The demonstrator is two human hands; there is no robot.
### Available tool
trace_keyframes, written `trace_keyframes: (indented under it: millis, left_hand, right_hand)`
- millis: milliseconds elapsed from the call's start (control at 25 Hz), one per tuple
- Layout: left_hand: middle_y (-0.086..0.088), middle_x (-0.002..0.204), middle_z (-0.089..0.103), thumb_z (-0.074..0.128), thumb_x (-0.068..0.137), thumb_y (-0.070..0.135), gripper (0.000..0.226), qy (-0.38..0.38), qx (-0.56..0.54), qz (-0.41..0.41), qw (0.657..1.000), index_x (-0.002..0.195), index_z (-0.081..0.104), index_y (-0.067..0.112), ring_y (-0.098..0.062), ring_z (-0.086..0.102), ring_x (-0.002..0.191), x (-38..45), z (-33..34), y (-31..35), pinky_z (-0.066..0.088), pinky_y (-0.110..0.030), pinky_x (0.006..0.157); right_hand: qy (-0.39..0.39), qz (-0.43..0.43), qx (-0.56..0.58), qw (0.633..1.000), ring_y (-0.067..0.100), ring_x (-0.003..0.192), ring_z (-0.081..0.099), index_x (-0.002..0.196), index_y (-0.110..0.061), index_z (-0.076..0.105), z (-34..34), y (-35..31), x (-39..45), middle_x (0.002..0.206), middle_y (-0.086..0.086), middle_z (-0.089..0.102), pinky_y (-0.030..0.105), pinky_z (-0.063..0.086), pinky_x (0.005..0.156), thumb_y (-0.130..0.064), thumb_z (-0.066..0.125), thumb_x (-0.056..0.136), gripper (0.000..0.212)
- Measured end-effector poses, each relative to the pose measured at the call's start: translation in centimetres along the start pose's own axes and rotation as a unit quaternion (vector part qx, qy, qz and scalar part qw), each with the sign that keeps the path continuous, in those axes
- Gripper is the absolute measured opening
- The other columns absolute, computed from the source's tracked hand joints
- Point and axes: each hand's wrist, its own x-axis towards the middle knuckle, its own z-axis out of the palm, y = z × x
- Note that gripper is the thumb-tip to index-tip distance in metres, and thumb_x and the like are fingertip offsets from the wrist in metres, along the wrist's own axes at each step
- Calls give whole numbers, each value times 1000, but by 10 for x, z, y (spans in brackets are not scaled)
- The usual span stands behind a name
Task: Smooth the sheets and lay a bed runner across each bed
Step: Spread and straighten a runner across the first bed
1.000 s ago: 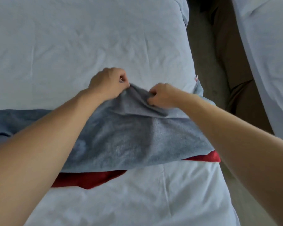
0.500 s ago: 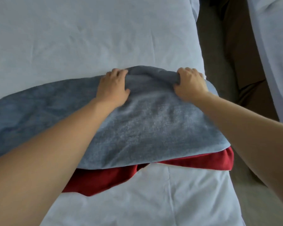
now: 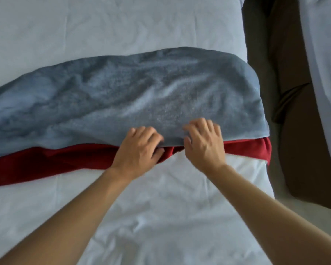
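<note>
Here we see the left hand (image 3: pixel 139 150) and right hand (image 3: pixel 204 144), fingers curled, pinching the grey runner's (image 3: pixel 122 96) near edge, red cloth (image 3: pixel 52 161) just beneath.

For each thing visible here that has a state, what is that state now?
blue-grey runner: spread across the bed, rumpled, over the red one.
red runner: mostly covered, near edge showing, wrinkled.
white sheet: on the bed, creased.
left hand: fingers curled at the blue-grey runner's near edge.
right hand: fingers curled at the same edge.
second bed: covered in white, partly in view.
</note>
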Motion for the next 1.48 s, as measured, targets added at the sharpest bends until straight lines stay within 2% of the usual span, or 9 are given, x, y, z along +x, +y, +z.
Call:
trace_keyframes:
  millis: [120, 280, 440, 520, 680, 840, 1040, 1240, 1480]
  left_hand:
    - [-3, 92, 56, 71, 79, 40, 32, -71, 23, 10, 997, 97, 62, 15, -25, 51, 84, -44, 13, 10, 40, -38, 73]
    - [-3, 89, 56, 68, 83, 25, 17, -62, 53, 12, 997, 95, 61, 15, -25, 53, 84, -61, 28, -10, 43, -38, 67]
    - [-4, 84, 58, 61, 86, 11, 3, -34, -21, -3, 999, 89, 60, 13, -27, 60, 75, -60, 23, -20, 42, -36, 51]
    - [-4, 90, 58, 54, 92, 17, 6, -67, -95, 3, 993, 95, 58, 14, -30, 61, 80, -73, 16, -14, 43, -38, 54]
    - [-2, 89, 57, 47, 89, 22, 12, -120, -144, 39, 982, 92, 58, 20, -29, 61, 82, -136, 7, 18, 52, -41, 57]
    - [4, 82, 53, 68, 71, 13, 21, -120, -76, 64, 988, 86, 57, 23, -20, 53, 75, -150, 15, 31, 46, -35, 61]
    - [2, 84, 52, 72, 71, 28, 24, -105, -26, 11, 994, 86, 55, 21, -22, 51, 77, -144, 19, 18, 42, -36, 66]
    - [-1, 89, 55, 65, 76, 30, 22, -77, -47, 62, 994, 95, 58, 19, -24, 53, 81, -84, 42, 110, 44, -38, 68]
    - [-1, 83, 59, 61, 82, 26, 10, -80, -34, 78, 993, 90, 56, 21, -23, 61, 73, 8, 89, 213, 46, -33, 51]
  right_hand:
    - [-17, 23, -10, 1000, 29, 84, 54, 98, -13, 66, 8, -23, -46, 98, 6, 59, 42, 41, 70, -7, 69, 79, 21]
    - [-54, 7, -121, 991, 34, 103, 56, 112, -13, 65, 18, -20, -53, 116, 10, 60, 44, 41, 77, -13, 73, 72, 41]
    - [1, 13, -196, 980, 33, 96, 54, 95, -14, 69, 22, -22, -12, 103, 11, 59, 43, 38, 82, -15, 67, 75, 20]
    - [6, 1, -175, 985, 34, 89, 57, 86, -11, 65, 16, -22, -27, 94, 11, 60, 45, 43, 78, -11, 69, 73, 14]
    - [-63, 5, -122, 990, 35, 71, 56, 83, -11, 60, -8, -37, -132, 76, 8, 54, 44, 47, 60, -6, 84, 58, 35]
    - [-85, 61, -160, 982, 34, 83, 57, 95, -10, 68, -29, -20, -179, 92, 8, 58, 46, 49, 71, -1, 83, 63, 36]
    - [-92, 145, -251, 953, 37, 91, 56, 96, -9, 66, -37, 51, -151, 96, 12, 59, 49, 44, 80, 4, 75, 62, 37]
    - [-85, 172, -225, 955, 35, 91, 57, 91, -13, 64, -40, 85, -143, 92, 9, 58, 46, 43, 80, 0, 70, 67, 28]
    - [-31, 139, -169, 975, 30, 77, 55, 75, -19, 56, -35, 97, -158, 76, 2, 55, 41, 41, 71, -8, 68, 69, 17]
